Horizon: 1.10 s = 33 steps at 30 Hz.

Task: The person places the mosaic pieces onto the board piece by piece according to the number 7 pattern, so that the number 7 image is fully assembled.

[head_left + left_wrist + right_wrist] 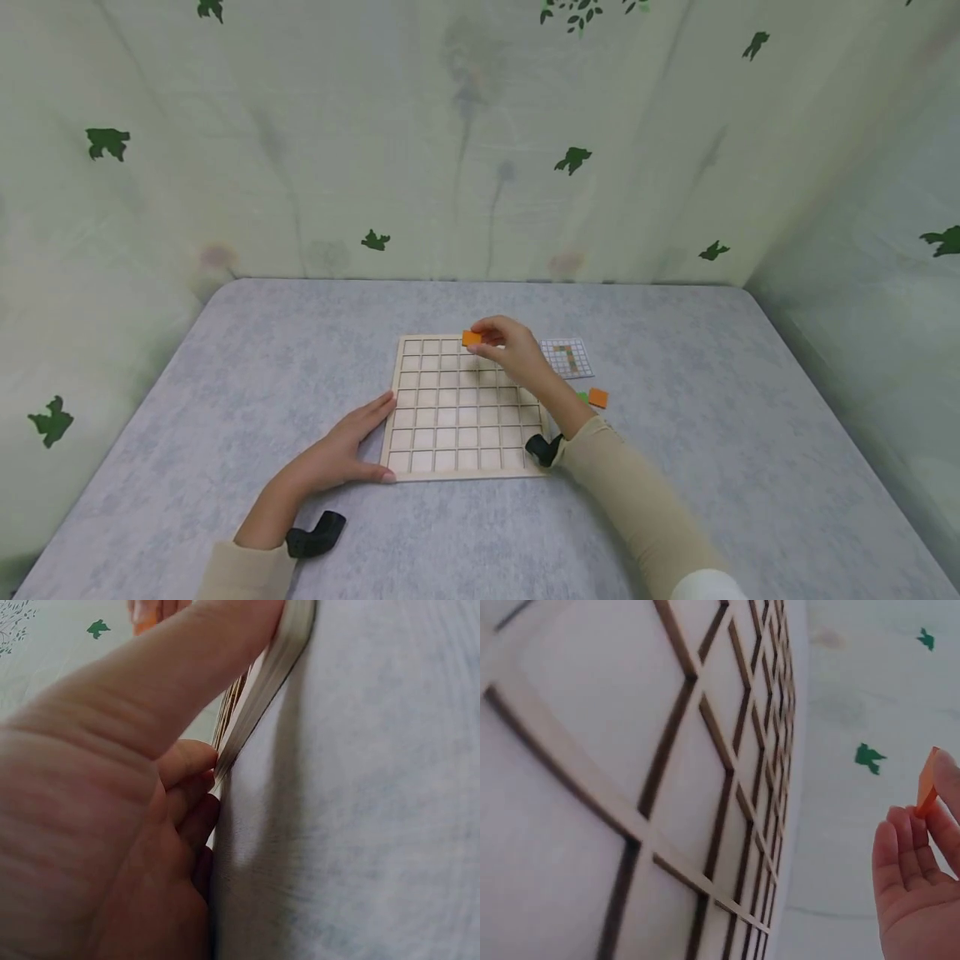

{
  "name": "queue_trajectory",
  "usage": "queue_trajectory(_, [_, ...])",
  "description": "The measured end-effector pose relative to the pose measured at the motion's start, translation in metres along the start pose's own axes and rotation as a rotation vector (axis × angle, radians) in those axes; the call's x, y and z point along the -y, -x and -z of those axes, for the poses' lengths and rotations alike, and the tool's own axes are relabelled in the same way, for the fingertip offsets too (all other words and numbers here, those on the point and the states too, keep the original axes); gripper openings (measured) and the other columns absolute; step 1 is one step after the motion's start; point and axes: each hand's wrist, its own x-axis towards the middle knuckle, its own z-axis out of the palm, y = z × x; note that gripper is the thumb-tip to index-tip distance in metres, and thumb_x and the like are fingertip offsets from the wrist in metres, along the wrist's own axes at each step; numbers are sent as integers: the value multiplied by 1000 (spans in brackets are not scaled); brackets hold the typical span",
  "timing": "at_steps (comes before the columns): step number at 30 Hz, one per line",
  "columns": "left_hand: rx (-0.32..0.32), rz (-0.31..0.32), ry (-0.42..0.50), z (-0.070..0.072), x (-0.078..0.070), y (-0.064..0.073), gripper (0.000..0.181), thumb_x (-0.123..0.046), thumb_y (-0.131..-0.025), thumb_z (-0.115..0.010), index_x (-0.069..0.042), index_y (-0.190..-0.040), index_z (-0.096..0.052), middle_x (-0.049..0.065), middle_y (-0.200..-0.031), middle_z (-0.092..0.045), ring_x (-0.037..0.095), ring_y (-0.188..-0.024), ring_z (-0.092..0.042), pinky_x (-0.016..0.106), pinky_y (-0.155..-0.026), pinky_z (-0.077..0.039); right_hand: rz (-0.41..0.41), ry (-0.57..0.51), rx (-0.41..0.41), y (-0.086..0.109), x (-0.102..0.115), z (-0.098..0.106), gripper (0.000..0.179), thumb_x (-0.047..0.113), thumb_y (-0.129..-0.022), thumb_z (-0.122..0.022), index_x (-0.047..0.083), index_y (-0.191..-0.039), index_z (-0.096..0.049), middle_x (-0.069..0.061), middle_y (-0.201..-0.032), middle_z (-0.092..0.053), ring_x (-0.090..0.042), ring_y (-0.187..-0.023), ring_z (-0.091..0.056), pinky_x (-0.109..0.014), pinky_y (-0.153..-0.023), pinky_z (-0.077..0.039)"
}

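A square wooden grid board (447,414) lies flat on the table, its cells bare where they show. My left hand (339,454) rests against the board's near left corner, fingers along the left edge and thumb at the front edge. In the left wrist view, the thumb and fingertips touch the board's side (259,682). Above the far edge of the board, my right hand (517,352) pinches a thin orange square tile (470,338) between thumb and fingers. The right wrist view shows that tile (928,784) held apart from the grid. My right forearm hides part of the board's right side.
A small card (567,358) printed with a grid and a coloured pattern lies right of the board. Near it are another orange tile (598,397) and a green tile (582,397), partly hidden by my right forearm. A patterned curtain (450,167) hangs behind the grey table (712,467).
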Motion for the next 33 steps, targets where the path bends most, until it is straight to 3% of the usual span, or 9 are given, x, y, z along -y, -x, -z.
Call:
queue_trajectory(7, [11, 29, 9, 0, -1, 0, 107, -47, -62, -77, -2, -142, -22, 11, -148, -14, 35, -132, -13, 55, -100, -17, -128, 46, 91, -16, -14, -21, 24, 15, -84, -64, 9, -106, -61, -1, -102, -59, -15, -90, -55, -25, -76, -45])
queue_trajectory(16, [7, 20, 13, 0, 1, -1, 107, -49, -62, -76, -4, -143, -22, 10, -148, -14, 34, -132, -13, 55, -100, -17, -120, 211, 198, -29, -23, -33, 21, 18, -82, -67, 11, -99, -60, 1, -90, -55, -14, -80, -50, -26, -70, -43])
queue_trajectory(27, [10, 16, 11, 0, 0, -2, 106, -49, -63, -76, -3, -143, -21, 11, -148, -13, 35, -132, -13, 55, -100, -17, -201, 400, 246, -31, -16, -43, 22, 25, -82, -67, 16, -101, -60, 1, -86, -50, -15, -75, -46, -27, -63, -40])
queue_trajectory(30, [12, 22, 7, -1, 0, -2, 106, -50, -63, -75, -4, -143, -21, 10, -149, -13, 35, -132, -13, 55, -100, -18, -218, 395, 259, -31, -15, -43, 24, 25, -81, -67, 17, -103, -60, 1, -87, -50, -15, -77, -46, -28, -65, -40])
queue_trajectory(33, [13, 29, 3, -2, 0, -2, 107, -51, -63, -75, -4, -143, -21, 10, -149, -13, 35, -132, -13, 55, -100, -18, -215, 324, 256, -29, -14, -39, 29, 23, -82, -67, 16, -109, -60, 1, -91, -51, -15, -81, -47, -28, -69, -41])
